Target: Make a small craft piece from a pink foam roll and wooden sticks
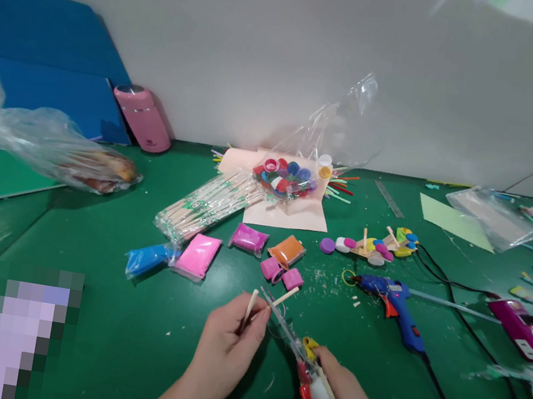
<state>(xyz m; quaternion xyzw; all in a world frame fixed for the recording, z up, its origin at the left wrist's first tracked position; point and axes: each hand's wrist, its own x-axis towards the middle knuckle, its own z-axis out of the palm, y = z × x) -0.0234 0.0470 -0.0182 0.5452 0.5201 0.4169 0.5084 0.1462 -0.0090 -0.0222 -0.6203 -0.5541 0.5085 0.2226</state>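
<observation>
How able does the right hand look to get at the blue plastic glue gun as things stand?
Probably not without freeing itself first: the right hand grips a long metal tool with a red handle. The way seems open, though, as nothing large appears to lie between it and the glue gun.

Two hands (232, 337), one red-handled tool (304, 372), four small packets (199, 256), one glue gun (399, 305), one bottle (142, 118)

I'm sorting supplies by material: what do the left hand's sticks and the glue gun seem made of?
Sticks: probably wood, matte, judging by their pale tan colour. Glue gun: likely moulded plastic, fairly smooth, from its evenly blue shell.
</observation>
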